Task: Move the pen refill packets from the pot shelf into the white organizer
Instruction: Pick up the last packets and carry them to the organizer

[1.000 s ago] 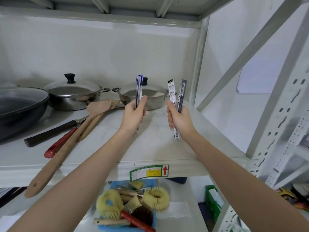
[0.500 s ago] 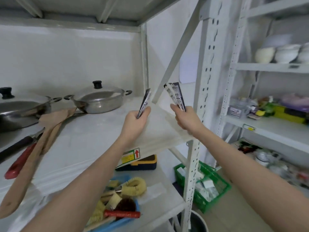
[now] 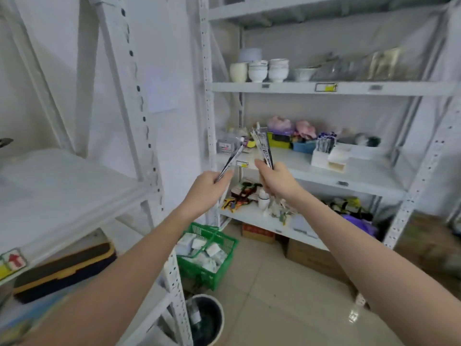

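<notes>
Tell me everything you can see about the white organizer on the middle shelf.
The white organizer stands on the middle shelf of the right-hand rack, right of both hands. It looks like matte white plastic, with a taller compartment at the left holding upright pens and lower, stepped open sections to the right. A blue bin sits just behind its left end. No hand touches it.

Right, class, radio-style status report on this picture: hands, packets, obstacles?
Left hand grips one refill packet. Right hand grips two packets. White organizer ahead on middle shelf, pens inside. Path looks clear.
</notes>
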